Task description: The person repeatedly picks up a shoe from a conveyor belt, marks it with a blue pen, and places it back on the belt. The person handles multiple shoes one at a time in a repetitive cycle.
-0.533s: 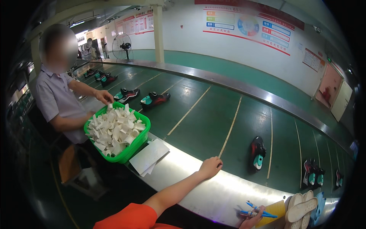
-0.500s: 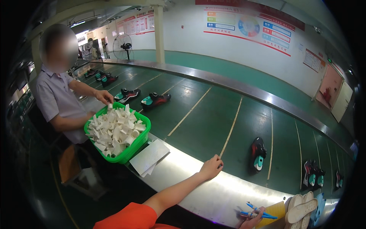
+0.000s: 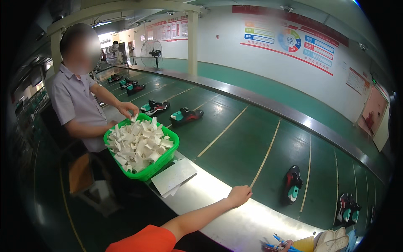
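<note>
My left hand [image 3: 240, 195], its fingers curled in a loose fist, rests at the inner edge of the shiny metal ledge [image 3: 218, 210], beside the green conveyor belt. Nothing shows in it. At the bottom edge my right hand [image 3: 287, 246], partly cut off, grips several blue pens [image 3: 278, 238]. Right of it stand a yellow sheet or holder [image 3: 303, 244] and pale shoe soles [image 3: 336, 242]. Closest on the belt lies a black, red and teal shoe [image 3: 294, 185], right of my left hand.
A person [image 3: 77, 96] at the left reaches into a green basket [image 3: 156, 170] of white curled pieces. Grey-white sheets [image 3: 174, 176] lie beside it on the ledge. More shoes [image 3: 184, 116] sit along the belt [image 3: 235, 151], and a metal rail [image 3: 252, 97] borders its far side.
My view has shifted, so most things appear lower and farther right. My right hand with the pens has sunk nearer the bottom edge. The co-worker's hand remains at the basket.
</note>
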`<state>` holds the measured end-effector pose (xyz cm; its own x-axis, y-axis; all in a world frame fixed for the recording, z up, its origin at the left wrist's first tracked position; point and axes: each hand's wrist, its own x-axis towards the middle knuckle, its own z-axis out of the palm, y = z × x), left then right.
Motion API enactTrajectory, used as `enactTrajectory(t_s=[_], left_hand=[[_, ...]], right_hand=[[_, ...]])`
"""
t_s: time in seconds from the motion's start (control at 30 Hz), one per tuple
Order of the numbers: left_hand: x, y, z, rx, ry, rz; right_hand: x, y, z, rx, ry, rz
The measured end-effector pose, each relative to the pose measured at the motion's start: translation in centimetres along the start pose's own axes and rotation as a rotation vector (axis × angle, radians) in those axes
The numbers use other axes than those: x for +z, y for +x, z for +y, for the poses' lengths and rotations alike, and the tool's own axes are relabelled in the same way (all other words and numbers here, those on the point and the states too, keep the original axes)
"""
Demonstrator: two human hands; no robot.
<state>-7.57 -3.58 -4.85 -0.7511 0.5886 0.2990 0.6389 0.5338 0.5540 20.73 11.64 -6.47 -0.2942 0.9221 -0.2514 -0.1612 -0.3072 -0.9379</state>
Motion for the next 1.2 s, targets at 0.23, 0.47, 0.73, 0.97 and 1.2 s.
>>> enactTrajectory(t_s=[0.23, 0.47, 0.73, 0.97, 1.2], left_hand=[[-0.3, -0.3, 0.1, -0.01, 0.024, -0.02], [0.2, -0.3, -0.3, 0.009, 0.04, 0.001], [0.1, -0.4, -0.3, 0.019, 0.048, -0.004], [0.0, -0.3, -0.4, 0.028, 0.046, -0.021], [-0.7, -0.6, -0.3, 0.004, 0.057, -0.037]], right_hand=[[1.3, -0.8, -0.6, -0.049, 0.073, 0.023], [0.0, 0.3, 0.7, -0.107, -0.006, -0.073], [0.7, -0.2, 0.1, -0.085, 0.025, -0.012], [1.3, -0.9, -0.9, -0.085, 0.057, -0.058], [1.8, -1.1, -1.1, -0.067, 0.113, -0.078]])
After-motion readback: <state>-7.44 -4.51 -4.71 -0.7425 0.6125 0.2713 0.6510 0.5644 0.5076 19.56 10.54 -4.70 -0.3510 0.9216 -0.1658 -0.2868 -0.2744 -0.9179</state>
